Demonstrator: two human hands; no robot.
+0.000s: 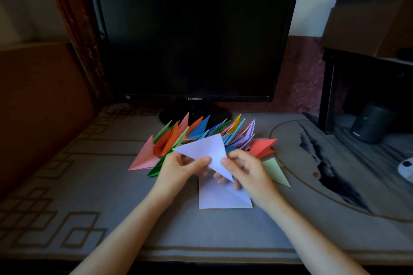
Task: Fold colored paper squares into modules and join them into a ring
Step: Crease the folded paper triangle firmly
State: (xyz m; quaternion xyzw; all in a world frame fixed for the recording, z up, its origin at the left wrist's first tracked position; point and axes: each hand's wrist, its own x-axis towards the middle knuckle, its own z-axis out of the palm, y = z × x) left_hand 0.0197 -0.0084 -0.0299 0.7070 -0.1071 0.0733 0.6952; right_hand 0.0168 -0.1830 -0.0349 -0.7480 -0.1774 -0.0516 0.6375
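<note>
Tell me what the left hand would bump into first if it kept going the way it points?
Probably the right hand: the left hand points across the pale folded paper both hold, though depth is hard to judge.

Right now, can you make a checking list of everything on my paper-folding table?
Surface: grey patterned cloth covers the table.
Job's things: pale lilac triangle held up; paper stack lying flat beneath it; folded modules of many colours fanned behind.
Clutter: a white thing at the right edge, cut off, unclear what.
Hands: left hand and right hand both pinch the pale lilac triangle.
Cables: nothing seen.
Surroundings: monitor, screen dark; cardboard box; curtain; dark cylinder.
</note>
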